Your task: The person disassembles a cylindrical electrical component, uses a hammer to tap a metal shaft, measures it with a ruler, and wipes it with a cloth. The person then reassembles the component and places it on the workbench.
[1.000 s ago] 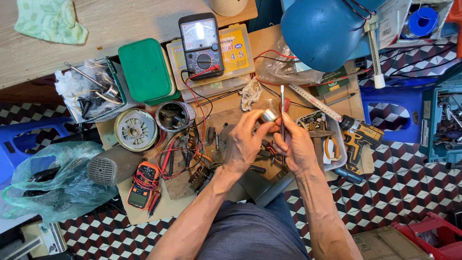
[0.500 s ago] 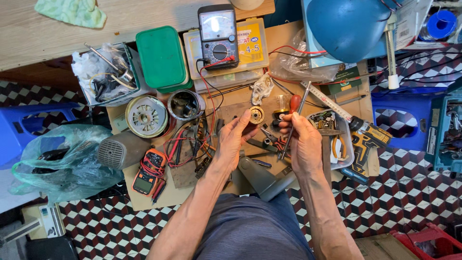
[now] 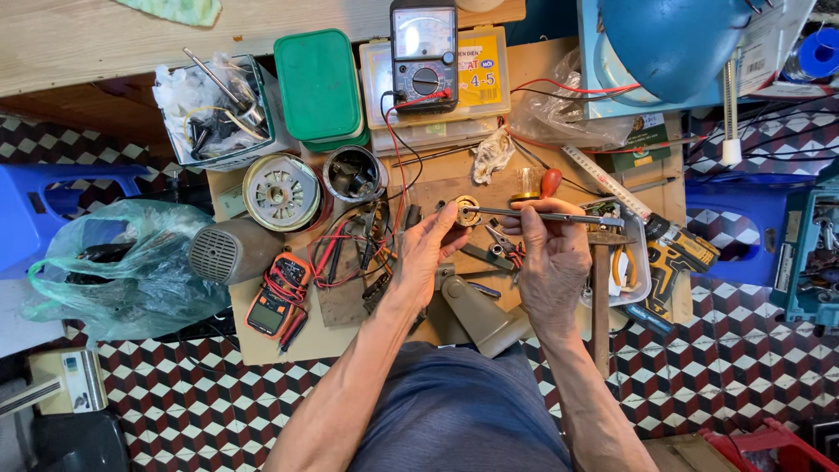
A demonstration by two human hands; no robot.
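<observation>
My left hand (image 3: pixel 430 247) pinches a small round metal part (image 3: pixel 466 210), brass-coloured with a hole in the middle, held above the cluttered wooden board (image 3: pixel 454 188). My right hand (image 3: pixel 552 253) grips a thin metal rod-like tool (image 3: pixel 559 216) lying sideways, its left tip meeting the round part. Behind my right thumb shows a red rounded handle (image 3: pixel 551 181). Both hands hover over scattered small parts and red and black wires (image 3: pixel 350 249).
An analog meter (image 3: pixel 423 54) stands at the back on a yellow-labelled case. A green box (image 3: pixel 317 85), a round motor cover (image 3: pixel 281 191), a metal cup (image 3: pixel 354 172), an orange multimeter (image 3: pixel 277 295), a yellow drill (image 3: pixel 677 253), a ruler (image 3: pixel 603 181), a plastic bag (image 3: pixel 131 271), a blue lamp (image 3: pixel 673 39).
The hands have drawn slightly apart. The right hand's tool has swung from pointing up to lying sideways, its tip at the round part. The view has shifted a little.
</observation>
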